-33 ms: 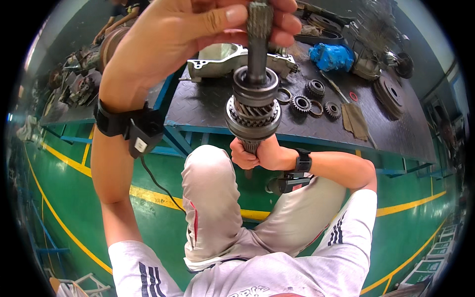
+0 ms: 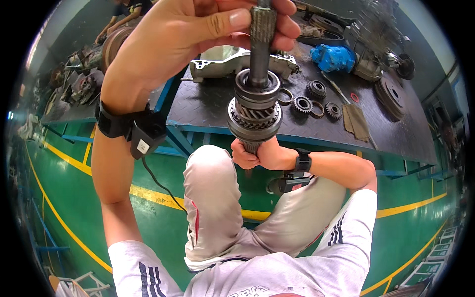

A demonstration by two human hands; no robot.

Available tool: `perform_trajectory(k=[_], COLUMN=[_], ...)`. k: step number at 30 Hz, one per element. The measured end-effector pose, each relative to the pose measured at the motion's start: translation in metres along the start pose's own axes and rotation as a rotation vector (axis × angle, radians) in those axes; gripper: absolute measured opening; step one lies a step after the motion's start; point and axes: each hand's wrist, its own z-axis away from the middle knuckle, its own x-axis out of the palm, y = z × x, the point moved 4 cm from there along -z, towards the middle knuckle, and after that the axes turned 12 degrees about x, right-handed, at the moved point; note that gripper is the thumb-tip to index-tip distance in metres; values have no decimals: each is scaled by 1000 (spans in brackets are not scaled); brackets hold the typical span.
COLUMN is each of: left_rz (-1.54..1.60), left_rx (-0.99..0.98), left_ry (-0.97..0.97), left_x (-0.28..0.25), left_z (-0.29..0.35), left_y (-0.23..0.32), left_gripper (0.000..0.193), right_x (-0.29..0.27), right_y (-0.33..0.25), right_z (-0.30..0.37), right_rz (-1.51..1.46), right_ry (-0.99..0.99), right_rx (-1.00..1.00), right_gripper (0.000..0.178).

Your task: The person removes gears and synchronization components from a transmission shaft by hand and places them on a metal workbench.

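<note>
A steel gear shaft (image 2: 260,67) stands nearly upright before me, its splined upper end tilted toward the bench. My left hand (image 2: 217,27) is closed around that upper end, thumb at its left and fingers passing behind. Around the shaft's middle sit a bearing-like ring (image 2: 257,89), a helical gear (image 2: 255,116) and a wider collar (image 2: 255,129) below. My right hand (image 2: 260,153) grips the splined lower end beneath the collar, above my knees. Its fingers wrap round the shaft, and the tip below is partly hidden.
On the dark metal bench (image 2: 198,111) lie several loose gears (image 2: 302,104), thin rings (image 2: 285,96), a brown cloth (image 2: 355,120), a housing (image 2: 222,64), a blue part (image 2: 332,58) and a disc (image 2: 390,96). Another person's arm (image 2: 118,22) shows at far left. A cable (image 2: 163,183) hangs from my left wrist strap.
The shaft and both hands keep nearly the same pose and grip. The whole view has shifted very slightly.
</note>
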Motion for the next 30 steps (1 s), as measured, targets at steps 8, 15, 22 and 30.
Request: perform_trajectory(k=[8, 15, 22, 30], left_rz=[-494, -388, -389, -459], left_rx=[76, 179, 131, 61], left_ry=[278, 286, 341, 549], left_x=[32, 26, -47, -73], left_z=[3, 5, 49, 134], left_y=[14, 11, -20, -67], left_gripper=[70, 61, 46, 39], right_x=[0, -22, -41, -32], right_y=[-3, -1, -15, -46], right_z=[2, 8, 50, 65], right_rz=[25, -104, 53, 418], right_ry=[-25, 59, 385, 693], right_rx=[-31, 83, 163, 289], right_gripper=[69, 60, 83, 68])
